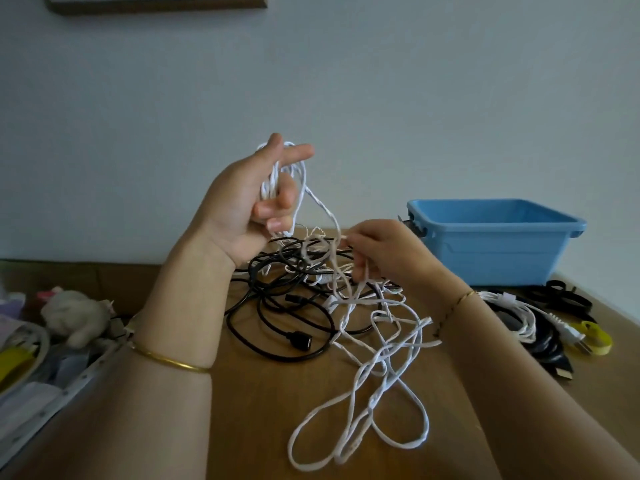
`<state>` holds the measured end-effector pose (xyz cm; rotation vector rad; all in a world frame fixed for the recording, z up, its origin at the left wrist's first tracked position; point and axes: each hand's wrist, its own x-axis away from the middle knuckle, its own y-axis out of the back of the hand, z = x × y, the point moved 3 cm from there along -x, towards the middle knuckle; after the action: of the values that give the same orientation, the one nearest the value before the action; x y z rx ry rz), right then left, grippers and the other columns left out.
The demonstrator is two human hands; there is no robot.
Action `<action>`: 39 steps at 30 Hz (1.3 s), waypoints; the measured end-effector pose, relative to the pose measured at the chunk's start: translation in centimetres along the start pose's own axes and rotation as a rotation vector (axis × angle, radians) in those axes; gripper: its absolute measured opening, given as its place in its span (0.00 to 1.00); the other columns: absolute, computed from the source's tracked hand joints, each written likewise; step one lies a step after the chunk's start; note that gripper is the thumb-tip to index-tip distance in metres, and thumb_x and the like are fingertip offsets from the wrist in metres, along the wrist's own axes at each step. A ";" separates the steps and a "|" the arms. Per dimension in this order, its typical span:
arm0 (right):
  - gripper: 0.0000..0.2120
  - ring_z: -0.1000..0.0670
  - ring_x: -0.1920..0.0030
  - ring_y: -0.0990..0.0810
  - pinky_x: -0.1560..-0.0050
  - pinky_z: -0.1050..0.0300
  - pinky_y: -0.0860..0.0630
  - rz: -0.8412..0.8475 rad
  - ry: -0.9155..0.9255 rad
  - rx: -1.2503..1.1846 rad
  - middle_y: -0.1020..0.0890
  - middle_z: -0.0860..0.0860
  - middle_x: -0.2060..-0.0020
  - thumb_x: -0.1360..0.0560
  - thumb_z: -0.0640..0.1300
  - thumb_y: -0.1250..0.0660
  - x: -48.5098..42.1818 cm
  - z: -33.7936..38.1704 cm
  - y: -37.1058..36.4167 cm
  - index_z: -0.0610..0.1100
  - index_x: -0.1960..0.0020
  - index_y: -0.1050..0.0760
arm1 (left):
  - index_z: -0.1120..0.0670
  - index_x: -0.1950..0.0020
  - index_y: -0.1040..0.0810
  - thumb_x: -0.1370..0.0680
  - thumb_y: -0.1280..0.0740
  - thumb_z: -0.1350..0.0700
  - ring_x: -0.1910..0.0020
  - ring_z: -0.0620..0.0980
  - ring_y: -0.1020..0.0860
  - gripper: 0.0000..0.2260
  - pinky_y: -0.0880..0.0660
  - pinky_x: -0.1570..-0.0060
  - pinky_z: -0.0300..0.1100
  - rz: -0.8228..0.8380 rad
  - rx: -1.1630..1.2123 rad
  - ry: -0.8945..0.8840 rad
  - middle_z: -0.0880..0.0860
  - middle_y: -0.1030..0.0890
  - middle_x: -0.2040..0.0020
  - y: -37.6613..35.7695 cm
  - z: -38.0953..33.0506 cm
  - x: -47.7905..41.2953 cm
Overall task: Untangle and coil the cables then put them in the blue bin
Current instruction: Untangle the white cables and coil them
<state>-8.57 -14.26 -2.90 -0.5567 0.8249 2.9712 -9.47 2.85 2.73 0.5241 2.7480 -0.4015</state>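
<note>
Slack white cable [360,386] trails over the wooden table [263,427] to the raised left hand [249,202], whose lower fingers curl round a started coil, while the right hand [374,251] pinches the strand above the black cables [277,306]; coiling appears underway, the next wrap likely needs slack freed, and the blue bin [495,244] stands behind.

1. We look from head height, forward and down, through one wide-angle camera.
2. We sit near the table [249,410]: its far edge meets the wall [415,98] mid-frame.
3. Our forearms [173,323] enter from the bottom corners, close to the lens.
</note>
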 end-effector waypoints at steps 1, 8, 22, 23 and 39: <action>0.10 0.51 0.74 0.24 0.70 0.60 0.24 -0.040 -0.078 -0.077 0.25 0.49 0.73 0.20 0.39 0.40 -0.1 -0.8 0.4 0.39 0.55 0.22 | 0.59 0.37 0.26 0.18 0.46 0.48 0.84 0.40 0.42 0.18 0.42 0.82 0.30 -0.043 0.015 -0.018 0.47 0.31 0.78 0.2 0.0 -0.1; 0.10 0.42 0.60 0.23 0.60 0.52 0.26 -0.236 -0.376 0.419 0.23 0.41 0.62 0.22 0.34 0.42 -1.1 -6.3 2.8 0.31 0.53 0.22 | 0.57 0.39 0.25 0.18 0.43 0.49 0.82 0.41 0.41 0.15 0.40 0.79 0.32 -0.321 0.064 -0.267 0.48 0.29 0.79 1.3 -1.7 0.0; 0.16 0.38 0.57 0.23 0.58 0.47 0.26 -0.279 -0.082 0.215 0.19 0.39 0.59 0.19 0.45 0.44 -0.5 -1.9 2.5 0.34 0.52 0.24 | 0.58 0.38 0.25 0.23 0.42 0.47 0.84 0.39 0.41 0.20 0.41 0.83 0.30 0.124 -0.027 0.077 0.48 0.30 0.78 -0.2 1.6 -0.6; 0.18 0.41 0.54 0.20 0.52 0.46 0.25 -0.237 -0.052 0.019 0.17 0.41 0.55 0.19 0.49 0.43 -0.4 -1.0 2.4 0.36 0.48 0.23 | 0.58 0.38 0.25 0.24 0.42 0.46 0.84 0.39 0.41 0.21 0.41 0.84 0.31 0.164 -0.033 0.109 0.48 0.30 0.78 -0.5 1.9 -0.6; 0.11 0.54 0.76 0.36 0.73 0.62 0.31 -0.089 -0.056 -0.277 0.34 0.53 0.77 0.20 0.43 0.39 0.1 -0.6 1.5 0.42 0.55 0.20 | 0.66 0.38 0.24 0.19 0.50 0.43 0.80 0.41 0.41 0.30 0.34 0.82 0.33 0.585 0.480 0.343 0.52 0.27 0.76 -0.8 2.9 -1.2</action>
<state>-8.61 -15.90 -2.66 -0.4983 0.3747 3.0198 -8.01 0.86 0.63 1.5920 2.6078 -0.8809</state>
